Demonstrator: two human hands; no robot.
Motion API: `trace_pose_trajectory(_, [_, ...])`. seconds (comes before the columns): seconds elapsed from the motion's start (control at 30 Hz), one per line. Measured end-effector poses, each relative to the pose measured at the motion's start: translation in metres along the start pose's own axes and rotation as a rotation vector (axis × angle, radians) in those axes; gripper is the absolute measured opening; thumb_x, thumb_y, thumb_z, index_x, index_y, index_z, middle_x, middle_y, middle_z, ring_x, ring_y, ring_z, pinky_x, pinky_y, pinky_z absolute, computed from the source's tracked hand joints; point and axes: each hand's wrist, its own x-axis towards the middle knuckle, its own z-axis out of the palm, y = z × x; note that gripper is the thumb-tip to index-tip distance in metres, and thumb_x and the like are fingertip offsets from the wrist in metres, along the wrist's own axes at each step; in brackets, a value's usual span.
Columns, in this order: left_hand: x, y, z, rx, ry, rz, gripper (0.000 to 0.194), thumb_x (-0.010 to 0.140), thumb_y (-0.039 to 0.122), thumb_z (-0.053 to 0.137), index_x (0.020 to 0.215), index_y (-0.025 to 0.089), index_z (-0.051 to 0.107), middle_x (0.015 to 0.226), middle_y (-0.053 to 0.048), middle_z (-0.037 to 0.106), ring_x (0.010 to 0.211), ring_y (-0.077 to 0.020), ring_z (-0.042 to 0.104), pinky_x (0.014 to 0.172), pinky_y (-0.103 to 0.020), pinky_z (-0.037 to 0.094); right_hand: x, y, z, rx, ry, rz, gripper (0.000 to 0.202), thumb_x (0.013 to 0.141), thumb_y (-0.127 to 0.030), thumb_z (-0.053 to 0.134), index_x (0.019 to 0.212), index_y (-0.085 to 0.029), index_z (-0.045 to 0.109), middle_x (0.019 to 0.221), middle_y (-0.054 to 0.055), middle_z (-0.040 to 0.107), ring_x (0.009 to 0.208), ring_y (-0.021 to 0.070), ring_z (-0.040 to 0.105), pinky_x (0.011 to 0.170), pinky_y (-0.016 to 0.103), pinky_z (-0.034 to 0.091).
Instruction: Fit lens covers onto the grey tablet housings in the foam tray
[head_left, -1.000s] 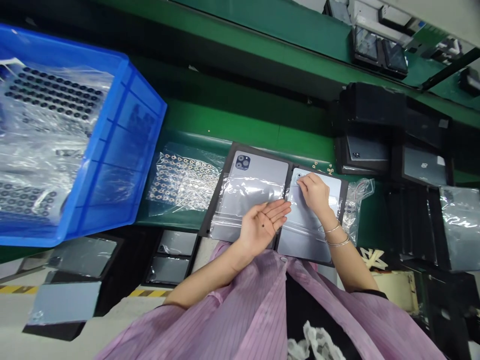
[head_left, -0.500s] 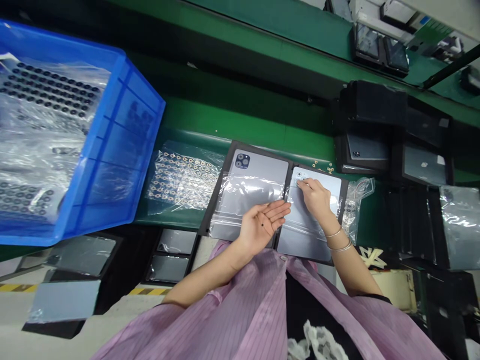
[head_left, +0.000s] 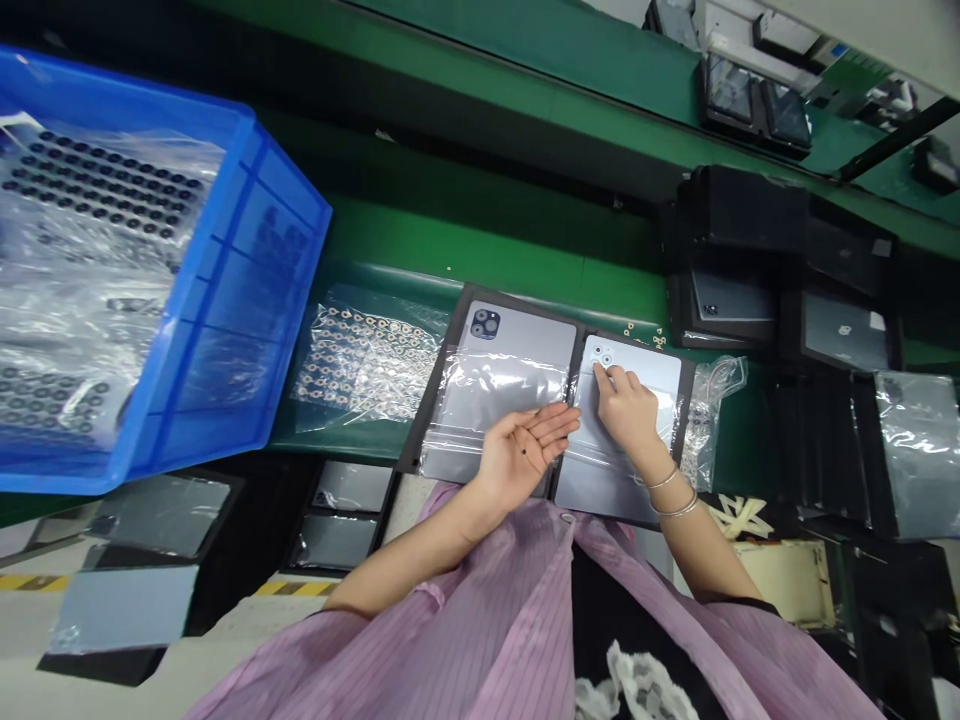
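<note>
From my end I see the pale tablet lying back up on a dark board, just right of the grey tablet. Its camera cluster points away from the wearer; the long axis runs far to near, the near end slanting slightly left. I have the right hand over its upper half, index finger extended to the near edge of the cluster, other fingers curled; I cannot tell whether it pinches anything. The left hand is palm up, fingers stretched toward the pale tablet's left edge, a dark speck on the palm. Left of the board I get a bag of small tan pieces, then a blue crate.
</note>
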Motion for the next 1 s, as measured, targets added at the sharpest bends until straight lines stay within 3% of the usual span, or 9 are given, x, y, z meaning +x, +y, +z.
trace_pose_trajectory(0.37, [0.001,-0.001,-0.002,-0.019,0.017,-0.021,0.03,0.077,0.015,0.043,0.081,0.006,0.071,0.087,-0.014,0.074,0.082,-0.0189,0.069,0.068,-0.024,0.05,0.005,-0.002,-0.004,0.042,-0.052,0.067,0.039,0.09,-0.011,0.038,0.124,-0.014,0.057,0.098,0.012,0.062,0.078,0.0189,0.053,0.054,0.028,0.033])
trace_pose_trajectory(0.57, [0.001,0.0,-0.002,-0.005,0.01,-0.026,0.028,0.076,0.013,0.044,0.081,0.008,0.071,0.086,-0.013,0.074,0.082,-0.0183,0.069,0.069,-0.024,0.049,0.008,0.007,-0.014,0.266,-0.078,0.151,0.038,0.086,-0.012,0.042,0.115,-0.026,0.064,0.105,0.003,0.061,0.075,0.0127,0.056,0.052,0.024,0.035])
trace_pose_trajectory(0.7, [0.002,-0.001,-0.005,-0.004,-0.023,-0.001,0.028,0.077,0.017,0.045,0.084,0.008,0.071,0.09,-0.013,0.074,0.087,-0.019,0.068,0.077,-0.026,0.048,0.008,0.014,-0.018,0.374,-0.029,0.195,0.038,0.084,-0.012,0.042,0.107,-0.025,0.069,0.102,0.003,0.064,0.077,0.0142,0.059,0.055,0.025,0.039])
trace_pose_trajectory(0.87, [0.0,-0.001,-0.005,-0.064,-0.126,0.045,0.041,0.084,0.032,0.042,0.105,0.007,0.067,0.113,-0.015,0.068,0.113,-0.0234,0.058,0.101,-0.034,0.038,-0.001,-0.006,-0.054,0.746,0.155,0.185,0.025,0.088,-0.018,0.046,0.097,-0.018,0.069,0.09,0.005,0.065,0.066,0.0131,0.057,0.058,0.026,0.044])
trace_pose_trajectory(0.93, [-0.002,0.001,-0.003,-0.075,-0.194,0.059,0.047,0.087,0.038,0.039,0.112,0.007,0.063,0.122,-0.014,0.063,0.123,-0.0237,0.051,0.106,-0.034,0.033,-0.007,-0.024,-0.074,0.933,0.111,0.09,0.018,0.089,-0.022,0.051,0.097,-0.019,0.067,0.086,0.003,0.065,0.061,0.0114,0.055,0.055,0.025,0.044])
trace_pose_trajectory(1.0, [-0.004,0.003,-0.001,-0.076,-0.251,0.066,0.051,0.088,0.041,0.037,0.116,0.006,0.061,0.125,-0.014,0.061,0.128,-0.0236,0.046,0.109,-0.034,0.029,-0.014,-0.044,-0.09,1.051,0.023,-0.019,0.015,0.09,-0.024,0.053,0.095,-0.021,0.066,0.088,0.003,0.067,0.069,0.0124,0.059,0.058,0.025,0.046])
